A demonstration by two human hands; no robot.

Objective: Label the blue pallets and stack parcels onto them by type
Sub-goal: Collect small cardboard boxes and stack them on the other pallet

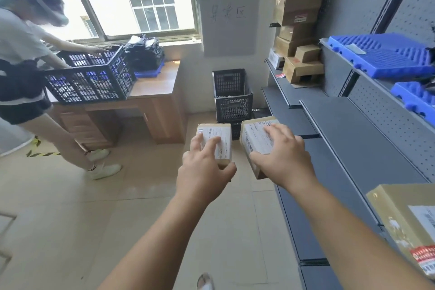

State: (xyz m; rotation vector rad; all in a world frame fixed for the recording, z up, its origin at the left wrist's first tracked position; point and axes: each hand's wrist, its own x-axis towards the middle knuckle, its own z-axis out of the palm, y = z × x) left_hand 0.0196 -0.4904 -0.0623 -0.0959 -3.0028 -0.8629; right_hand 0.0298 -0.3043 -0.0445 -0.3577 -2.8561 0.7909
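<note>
Left hand point(204, 167) and right hand point(286, 158) each grip a small labelled cardboard parcel point(215, 142) point(257, 136) mid-air beside grey shelves; one-handed holds, apparently shallow, risk dropping either before the blue plastic pallets point(381, 56).

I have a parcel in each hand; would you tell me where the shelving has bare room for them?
The grey shelf right of your right hand is bare, between the brown boxes at its far end and the large parcel nearest you. The far end is crowded.
</note>
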